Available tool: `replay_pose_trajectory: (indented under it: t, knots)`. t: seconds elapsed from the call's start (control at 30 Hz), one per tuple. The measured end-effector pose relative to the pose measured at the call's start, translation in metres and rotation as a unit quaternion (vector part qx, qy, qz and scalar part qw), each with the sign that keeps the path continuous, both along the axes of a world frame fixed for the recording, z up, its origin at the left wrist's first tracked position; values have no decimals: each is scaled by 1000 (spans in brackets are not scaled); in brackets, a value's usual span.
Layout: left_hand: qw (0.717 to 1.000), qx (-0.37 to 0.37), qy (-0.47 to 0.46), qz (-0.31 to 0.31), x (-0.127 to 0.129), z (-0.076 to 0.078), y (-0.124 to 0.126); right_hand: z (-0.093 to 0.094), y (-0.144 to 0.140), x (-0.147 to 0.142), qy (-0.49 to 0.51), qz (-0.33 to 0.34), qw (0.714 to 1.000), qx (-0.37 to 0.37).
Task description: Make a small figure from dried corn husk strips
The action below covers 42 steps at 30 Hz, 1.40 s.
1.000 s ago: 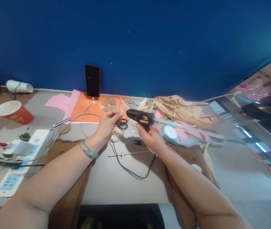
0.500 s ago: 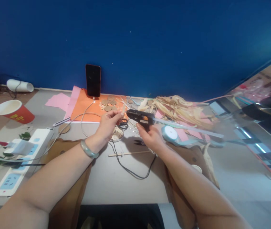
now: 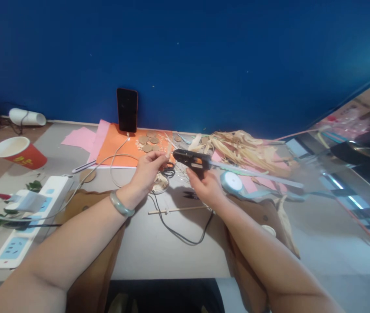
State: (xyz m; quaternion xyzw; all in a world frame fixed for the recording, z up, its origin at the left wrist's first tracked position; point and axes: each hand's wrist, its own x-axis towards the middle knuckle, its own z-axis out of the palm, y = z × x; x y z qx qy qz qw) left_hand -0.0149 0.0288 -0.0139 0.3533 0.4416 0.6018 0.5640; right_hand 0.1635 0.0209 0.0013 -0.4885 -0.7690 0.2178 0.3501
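Meanwhile, a black hot glue gun (image 3: 192,161) is being gripped in the right hand (image 3: 206,188), its nozzle now being brought just beside a pale husk strip (image 3: 168,150) that is being pinched in the closed fingers of the left hand (image 3: 146,171). Since a second ago, the gap is being narrowed only slightly. Both are being held above the table (image 3: 159,243), near the orange paper (image 3: 117,148) and a wooden stick (image 3: 178,210).

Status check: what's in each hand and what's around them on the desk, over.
Right hand grips black glue gun, nozzle left. Left hand pinches small pale strip at nozzle. Below hands: black cord, wooden stick.
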Motion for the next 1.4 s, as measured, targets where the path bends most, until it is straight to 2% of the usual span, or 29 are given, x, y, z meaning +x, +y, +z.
replay_pose_trajectory:
  t: [0.27, 0.37, 0.43, 0.53, 0.63, 0.73, 0.87, 1.0, 1.17, 1.4]
  knots:
    - [1000, -5, 0, 7, -1, 1, 0, -5, 1, 2, 29, -34, 999, -32]
    - [1000, -13, 2, 15, 0, 1, 2, -5, 4, 2, 128, -21, 987, -91]
    - [1000, -16, 0, 19, 0, 1, 2, -4, 7, 2, 223, 17, 963, -149]
    - [1000, -17, -5, 20, 0, 0, 3, -1, 11, 1, 332, 65, 911, -238]
    - [1000, -12, -8, 19, 0, -1, 2, 4, 12, 1, 392, 92, 858, -318]
    - [1000, -9, -9, 16, 0, -3, 3, 7, 11, 2, 407, 107, 837, -348]
    - [1000, -14, -13, 18, 0, -4, 4, 4, 14, 3, 428, 121, 833, -329]
    - [999, -23, -15, 24, 0, -5, 5, 1, 16, 5, 428, 144, 842, -295]
    - [999, -24, -19, 25, 1, -5, 4, 1, 12, 4, 417, 153, 847, -291]
    - [999, -23, -11, 25, 0, -3, 4, 2, 8, 4, 337, 135, 899, -243]
